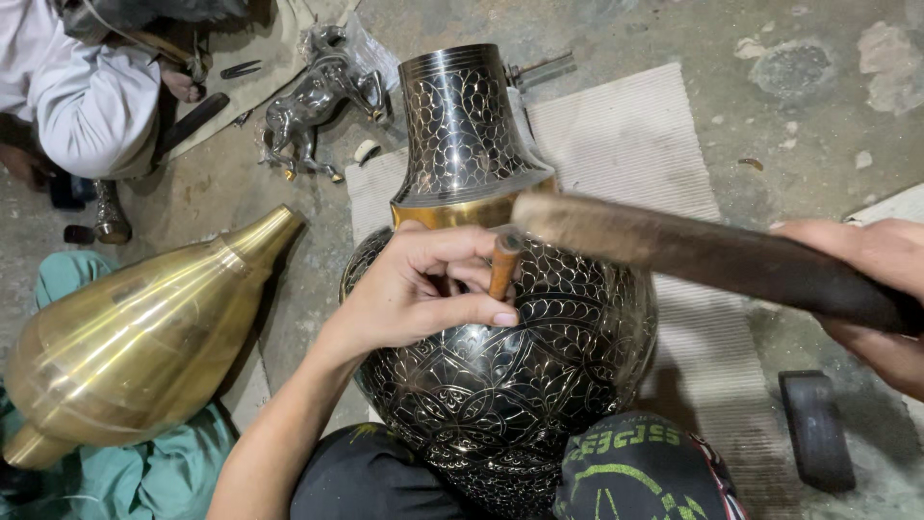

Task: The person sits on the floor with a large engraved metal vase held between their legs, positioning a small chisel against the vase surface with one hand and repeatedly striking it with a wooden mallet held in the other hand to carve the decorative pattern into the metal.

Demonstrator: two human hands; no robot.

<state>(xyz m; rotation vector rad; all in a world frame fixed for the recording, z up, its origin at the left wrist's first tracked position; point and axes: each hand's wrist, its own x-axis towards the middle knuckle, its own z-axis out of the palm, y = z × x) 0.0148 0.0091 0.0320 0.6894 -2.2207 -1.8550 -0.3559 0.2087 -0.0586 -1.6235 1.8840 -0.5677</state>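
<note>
Engraving work is shown on a large black vase (500,366) with fine leaf and petal patterns cut through to bright metal, laid between the person's knees on a ribbed mat (626,135) on the floor. The left hand (423,289) is curled over the shoulder of the vase, and a short wooden-handled chisel (501,267) is pinched between its thumb and fingertips, the tip set against the surface just below the gold band (452,212) of the neck. The right hand (871,289) is closed around the dark handle of a wooden mallet (693,252), whose pale striking end is held just above the chisel head.

For the step to be done well, the chisel is probably best kept steady and close to upright on the pattern line, with the left hand braced on the vase so the tip cannot skid. Light, even taps seem called for, since a heavy blow could dent the curved wall or overrun the line.

To the left of the left hand a plain brass vessel (144,337) lies on teal cloth (154,472). Beyond it a metal horse figure (313,101) stands, and another person's white sleeve (87,106) is seen.
</note>
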